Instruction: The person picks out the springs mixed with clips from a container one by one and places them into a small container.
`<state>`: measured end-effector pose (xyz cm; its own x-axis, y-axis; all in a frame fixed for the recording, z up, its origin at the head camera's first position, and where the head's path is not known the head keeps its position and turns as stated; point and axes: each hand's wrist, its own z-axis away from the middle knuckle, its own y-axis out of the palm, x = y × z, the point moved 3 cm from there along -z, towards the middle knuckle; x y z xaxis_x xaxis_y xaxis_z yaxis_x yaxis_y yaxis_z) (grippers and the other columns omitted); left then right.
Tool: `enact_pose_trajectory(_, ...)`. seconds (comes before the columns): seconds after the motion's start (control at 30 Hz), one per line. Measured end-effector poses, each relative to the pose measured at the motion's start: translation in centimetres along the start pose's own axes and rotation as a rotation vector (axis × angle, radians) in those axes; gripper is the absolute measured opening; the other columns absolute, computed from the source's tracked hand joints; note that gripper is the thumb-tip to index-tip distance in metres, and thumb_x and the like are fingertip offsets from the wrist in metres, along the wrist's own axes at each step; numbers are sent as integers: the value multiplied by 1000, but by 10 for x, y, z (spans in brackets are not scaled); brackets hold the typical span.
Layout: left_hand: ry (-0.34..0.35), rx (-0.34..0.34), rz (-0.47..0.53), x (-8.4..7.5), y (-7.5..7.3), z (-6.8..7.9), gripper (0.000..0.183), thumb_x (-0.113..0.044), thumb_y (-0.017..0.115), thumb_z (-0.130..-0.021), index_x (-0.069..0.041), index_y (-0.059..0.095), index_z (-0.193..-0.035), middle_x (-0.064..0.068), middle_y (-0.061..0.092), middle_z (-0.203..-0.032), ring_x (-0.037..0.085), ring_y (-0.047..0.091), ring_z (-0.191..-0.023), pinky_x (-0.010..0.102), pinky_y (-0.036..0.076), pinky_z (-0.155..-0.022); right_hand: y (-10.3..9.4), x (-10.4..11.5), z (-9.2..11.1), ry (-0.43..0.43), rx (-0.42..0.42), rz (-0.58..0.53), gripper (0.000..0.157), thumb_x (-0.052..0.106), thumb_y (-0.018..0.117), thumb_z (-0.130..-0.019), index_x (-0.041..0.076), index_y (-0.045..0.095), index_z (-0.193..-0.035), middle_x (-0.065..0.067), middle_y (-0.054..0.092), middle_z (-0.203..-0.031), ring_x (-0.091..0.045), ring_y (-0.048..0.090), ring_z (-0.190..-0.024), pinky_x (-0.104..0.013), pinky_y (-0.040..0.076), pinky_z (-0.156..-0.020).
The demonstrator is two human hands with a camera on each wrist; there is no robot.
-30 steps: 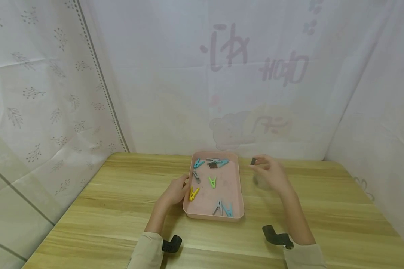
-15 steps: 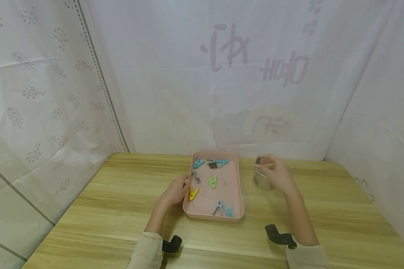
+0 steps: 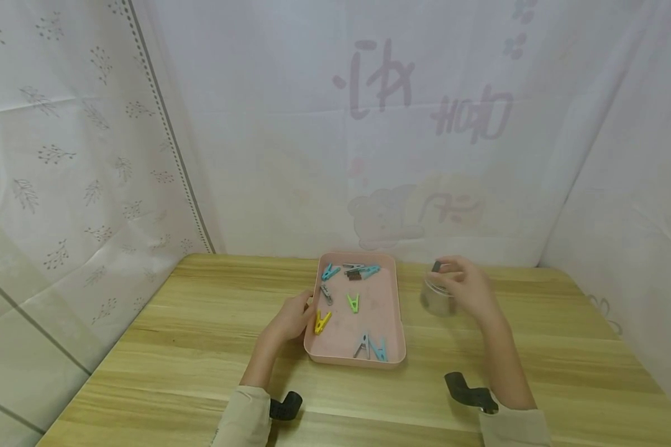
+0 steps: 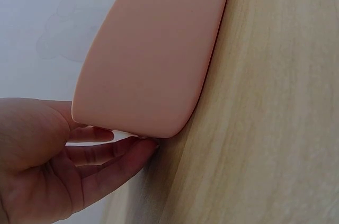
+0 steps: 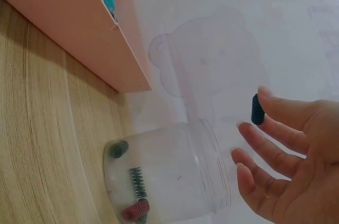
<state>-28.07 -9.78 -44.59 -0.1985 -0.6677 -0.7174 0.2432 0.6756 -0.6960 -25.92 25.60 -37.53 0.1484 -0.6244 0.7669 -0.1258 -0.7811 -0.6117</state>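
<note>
My right hand (image 3: pixel 466 288) pinches a small dark coil spring (image 5: pixel 258 109) between thumb and forefinger. It is held over the mouth of a clear jar (image 3: pixel 437 300). Through the jar wall in the right wrist view, a red spring (image 5: pixel 136 211) and several dark green springs (image 5: pixel 137 181) show at the bottom. My left hand (image 3: pixel 291 318) grips the left side of a pink tray (image 3: pixel 335 347); its fingers (image 4: pixel 122 166) lie against the outer wall, and the thumb tip is hidden behind it. Dark springs (image 3: pixel 355 275) lie in the tray's far end.
Clothes pegs lie scattered in the tray: a yellow peg (image 3: pixel 322 322), a green peg (image 3: pixel 353 302), a light blue peg (image 3: pixel 378 349) and several grey or blue ones. The wooden table (image 3: pixel 223 335) meets a printed cloth (image 3: pixel 291 155) at the back.
My right hand has moved right with the spring, from beside the tray to over the jar mouth. The left hand and the tray have stayed put.
</note>
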Motion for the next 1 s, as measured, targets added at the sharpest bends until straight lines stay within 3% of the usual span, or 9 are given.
enact_pose_trajectory(0.57, 7, -7, 7, 1, 0, -1, 43, -9, 48, -110, 8, 49, -149, 15, 69, -95, 19, 62, -76, 31, 53, -65, -10, -9, 1, 14, 24, 3, 57, 31, 64, -107, -5, 51, -149, -36, 59, -137, -56, 59, -123, -66, 53, -95)
enact_pose_trajectory(1.0, 21, 2, 28, 2, 0, 0, 43, -10, 47, -110, 9, 48, -149, 13, 69, -91, 17, 61, -69, 28, 50, -59, -14, -14, 3, 36, 43, 35, 58, 34, 62, -108, -6, 50, -149, -38, 59, -135, -58, 57, -125, -68, 51, -98)
